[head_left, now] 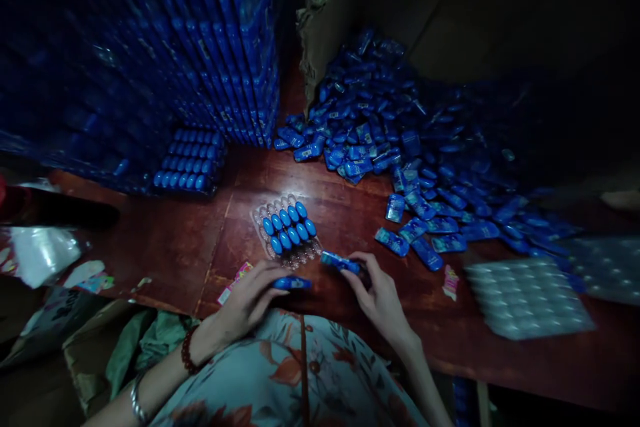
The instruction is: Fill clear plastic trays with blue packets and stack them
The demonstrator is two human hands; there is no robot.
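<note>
My left hand (pixel 254 293), at the table's near edge, is closed on a small blue blister pack (pixel 292 283). Another small blue pack (pixel 340 262) is pinched between the thumb and fingers of my right hand (pixel 374 285). Just beyond both hands lies a clear plastic tray (pixel 260 212) with rows of oval hollows. Its two middle rows hold several glossy blue oval pieces (pixel 285 238), while hollows at its far and near sides show bare plastic.
Loose blue packs (pixel 360 147) spill from a torn cardboard box (pixel 325 27) across the right of the wooden table (pixel 240 207). Tall stacks of filled blue trays (pixel 210 47) stand at the left back. Clear trays (pixel 530 297) lie at the right, near a pink wrapper (pixel 451 282).
</note>
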